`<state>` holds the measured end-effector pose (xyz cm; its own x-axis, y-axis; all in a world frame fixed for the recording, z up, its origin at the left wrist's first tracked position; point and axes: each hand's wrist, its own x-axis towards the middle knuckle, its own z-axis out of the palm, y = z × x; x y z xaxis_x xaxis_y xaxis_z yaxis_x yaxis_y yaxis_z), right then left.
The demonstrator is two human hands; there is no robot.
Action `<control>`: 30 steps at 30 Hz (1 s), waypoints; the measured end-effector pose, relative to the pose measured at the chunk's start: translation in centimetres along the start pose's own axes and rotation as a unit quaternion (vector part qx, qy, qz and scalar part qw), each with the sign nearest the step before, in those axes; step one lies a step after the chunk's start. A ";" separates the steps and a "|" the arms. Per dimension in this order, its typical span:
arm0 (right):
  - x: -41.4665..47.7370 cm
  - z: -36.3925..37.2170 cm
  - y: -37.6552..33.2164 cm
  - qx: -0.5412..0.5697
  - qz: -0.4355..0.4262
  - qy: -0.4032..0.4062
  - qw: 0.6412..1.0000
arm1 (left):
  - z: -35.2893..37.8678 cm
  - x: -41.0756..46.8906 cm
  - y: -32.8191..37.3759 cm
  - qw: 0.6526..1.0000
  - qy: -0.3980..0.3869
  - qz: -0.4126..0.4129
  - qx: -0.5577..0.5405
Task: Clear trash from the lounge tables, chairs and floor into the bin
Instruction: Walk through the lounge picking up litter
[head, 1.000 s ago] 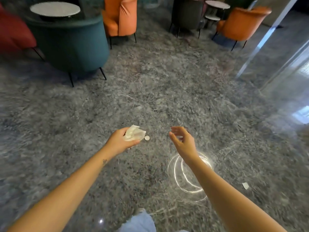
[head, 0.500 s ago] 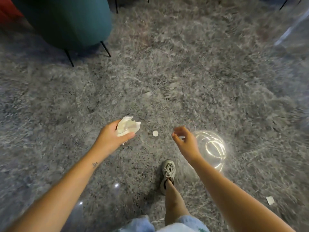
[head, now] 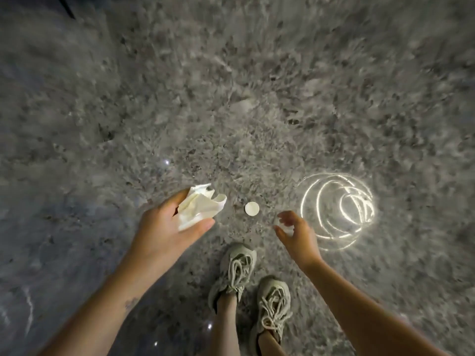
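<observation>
A crumpled white tissue (head: 199, 206) is pinched between the thumb and fingers of my left hand (head: 164, 227), held above the grey stone floor. A small round white disc (head: 252, 208) lies flat on the floor between my two hands. My right hand (head: 295, 233) hovers just right of and below the disc, fingers curled and apart, holding nothing. No bin is in view.
My two feet in pale laced sneakers (head: 237, 272) stand right below the disc. A bright ring-shaped light reflection (head: 336, 210) glints on the polished floor to the right. A dark chair leg (head: 67, 7) shows at the top left.
The view has tipped down to the floor, and the chairs have slid out of sight. Both feet now stand together. My right hand has lowered toward the disc; the left still grips the tissue.
</observation>
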<state>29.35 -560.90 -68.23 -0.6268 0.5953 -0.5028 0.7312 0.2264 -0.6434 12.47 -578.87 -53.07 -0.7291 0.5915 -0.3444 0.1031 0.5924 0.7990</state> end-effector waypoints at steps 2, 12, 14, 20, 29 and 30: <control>3.8 3.3 3.2 -0.020 0.009 -0.003 1.000 | 2.5 2.6 -4.5 1.000 -0.004 -0.013 -0.007; 17.1 17.4 11.8 -0.134 0.022 -0.016 0.991 | 12.0 9.4 -21.4 0.995 0.000 -0.094 -0.035; 17.7 18.5 12.3 -0.169 0.017 -0.016 0.985 | 12.9 9.7 -22.8 0.992 -0.002 -0.117 -0.042; 18.2 19.0 12.4 -0.205 0.043 0.010 0.978 | 13.2 10.1 -22.7 0.991 -0.013 -0.126 -0.040; 18.3 19.4 13.0 -0.166 0.059 0.014 0.984 | 13.6 11.5 -21.6 0.992 -0.045 -0.115 -0.013; 18.3 19.5 13.1 -0.159 0.056 0.019 0.985 | 13.7 11.6 -21.6 0.993 -0.044 -0.111 -0.009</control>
<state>22.25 -562.12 -97.12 -0.5313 0.6575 -0.5343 0.8464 0.3846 -0.3684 11.04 -577.28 -81.08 -0.6700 0.4933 -0.5547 -0.0659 0.7047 0.7064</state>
